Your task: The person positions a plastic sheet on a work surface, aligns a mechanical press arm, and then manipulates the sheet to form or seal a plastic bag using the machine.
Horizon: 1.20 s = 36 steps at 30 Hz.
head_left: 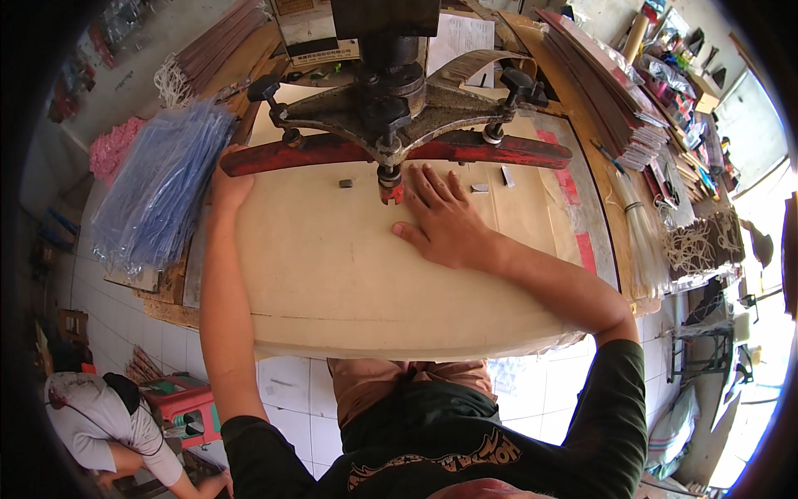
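Hands (440,220) at sheet (332,274), lettered shirt (399,432), printed box (320,29)

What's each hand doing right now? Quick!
Left hand: by the left end of the red bar, fingers partly hidden; can't tell if it's holding anything.
Right hand: open, on the tan sheet.

Right hand (449,226) lies flat on the tan sheet (332,266), near the red bar (507,150); left hand (230,188) seemingly touches the bar's left end.
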Available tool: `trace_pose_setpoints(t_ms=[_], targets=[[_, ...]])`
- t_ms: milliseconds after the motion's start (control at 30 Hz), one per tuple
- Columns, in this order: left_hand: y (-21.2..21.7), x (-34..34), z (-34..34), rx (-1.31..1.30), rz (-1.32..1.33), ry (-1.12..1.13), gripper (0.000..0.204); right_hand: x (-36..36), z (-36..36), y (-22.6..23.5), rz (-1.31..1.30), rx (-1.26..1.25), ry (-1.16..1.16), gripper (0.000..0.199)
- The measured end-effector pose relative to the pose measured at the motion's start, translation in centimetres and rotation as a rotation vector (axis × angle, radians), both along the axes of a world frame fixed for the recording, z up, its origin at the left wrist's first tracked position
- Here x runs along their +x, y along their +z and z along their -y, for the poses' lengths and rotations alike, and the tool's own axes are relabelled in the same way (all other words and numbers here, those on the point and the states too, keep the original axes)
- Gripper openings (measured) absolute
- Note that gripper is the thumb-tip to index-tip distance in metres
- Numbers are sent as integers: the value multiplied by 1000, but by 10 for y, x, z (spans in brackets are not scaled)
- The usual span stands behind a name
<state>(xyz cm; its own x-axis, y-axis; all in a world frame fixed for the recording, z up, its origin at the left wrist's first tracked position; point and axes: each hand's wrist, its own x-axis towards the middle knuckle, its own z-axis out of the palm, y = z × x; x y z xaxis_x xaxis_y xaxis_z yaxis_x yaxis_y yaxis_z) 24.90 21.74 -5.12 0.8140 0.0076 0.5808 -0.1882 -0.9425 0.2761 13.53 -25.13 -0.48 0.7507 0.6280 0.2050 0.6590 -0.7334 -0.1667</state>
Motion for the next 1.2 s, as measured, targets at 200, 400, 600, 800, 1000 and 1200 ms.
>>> trace_pose_setpoints(t_ms=[200, 400, 600, 800, 1000, 1200], targets=[[-2, 3, -2, -2, 4, -10, 22, -3, 2, 3, -1, 20, -34, 75], [-2, 3, -8, 49, -2, -72, 20, 1, 6, 9, -33, -13, -46, 76], [4, -4, 0, 49, -6, -76, 18, -5, 1, 10, -59, -38, -29, 77], [-9, 8, -20, -100, -50, -17, 29, -4, 4, 7, -12, 33, 54, 78], [-7, -1, -9, -267, -67, 84, 37, -3, -1, 18, -48, -53, 90, 78], [23, -17, 30, -300, -166, 184, 37, -2, -5, 28, -75, -9, 121, 63]])
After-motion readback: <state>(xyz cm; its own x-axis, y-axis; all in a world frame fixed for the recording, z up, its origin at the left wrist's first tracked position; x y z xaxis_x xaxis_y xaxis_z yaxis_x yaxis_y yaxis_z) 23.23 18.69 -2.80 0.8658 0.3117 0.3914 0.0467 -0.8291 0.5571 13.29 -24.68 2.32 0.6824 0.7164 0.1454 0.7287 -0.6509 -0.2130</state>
